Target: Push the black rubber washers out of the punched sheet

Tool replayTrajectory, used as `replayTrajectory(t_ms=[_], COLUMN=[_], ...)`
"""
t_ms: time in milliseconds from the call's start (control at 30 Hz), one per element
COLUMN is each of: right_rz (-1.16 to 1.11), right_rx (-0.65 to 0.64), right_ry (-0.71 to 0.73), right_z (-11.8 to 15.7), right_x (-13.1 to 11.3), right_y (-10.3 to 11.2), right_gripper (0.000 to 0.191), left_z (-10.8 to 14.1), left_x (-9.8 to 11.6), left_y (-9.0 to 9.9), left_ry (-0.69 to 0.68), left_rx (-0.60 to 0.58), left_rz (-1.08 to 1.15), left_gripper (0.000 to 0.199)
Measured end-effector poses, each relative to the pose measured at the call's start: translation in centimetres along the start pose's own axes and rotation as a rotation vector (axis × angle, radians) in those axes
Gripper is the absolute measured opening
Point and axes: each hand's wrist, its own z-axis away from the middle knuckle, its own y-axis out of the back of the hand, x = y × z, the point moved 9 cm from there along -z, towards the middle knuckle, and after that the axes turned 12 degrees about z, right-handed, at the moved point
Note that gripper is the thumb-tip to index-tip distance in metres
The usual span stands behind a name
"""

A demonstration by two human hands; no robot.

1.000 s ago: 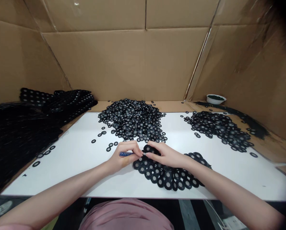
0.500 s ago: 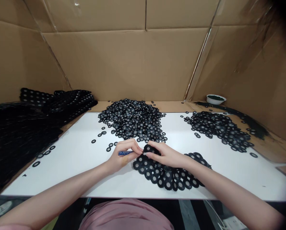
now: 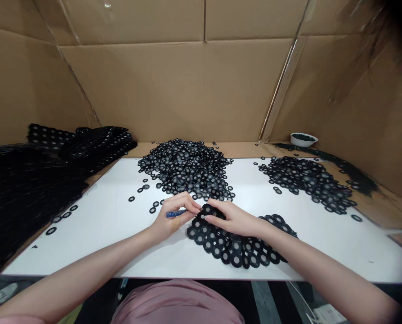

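My left hand (image 3: 176, 217) is shut on a slim blue-handled tool (image 3: 176, 213), and its tip is hidden behind my fingers. My right hand (image 3: 230, 218) pinches the edge of a joined sheet of black rings with grey centres (image 3: 231, 247), which lies flat on a white board (image 3: 86, 252). Both hands nearly meet at that edge. Just ahead of the left hand lie several loose black rings (image 3: 153, 209). A large heap of the same rings (image 3: 185, 168) rises beyond my hands.
A second heap of rings (image 3: 305, 182) lies to the right, and dark stacked sheets of rings (image 3: 29, 189) fill the left side. A small white bowl (image 3: 302, 139) with dark contents stands at the back right. Cardboard walls (image 3: 174, 90) surround the board.
My left hand has risen slightly and tilted the blue tool, raising its far end. My right hand and the ring sheet have barely moved.
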Motion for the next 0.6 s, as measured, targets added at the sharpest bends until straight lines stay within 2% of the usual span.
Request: replayTrajectory(t_ms=[600], right_rz=[0.006], right_rx=[-0.004], right_ry=[-0.001], right_z=[0.03], right_x=[-0.03], right_y=[-0.06], right_gripper=[0.017], left_z=[-0.01], left_x=[0.08], left_y=[-0.08], left_ry=[-0.003], left_rx=[-0.006], left_rz=[0.01], left_gripper=[0.007])
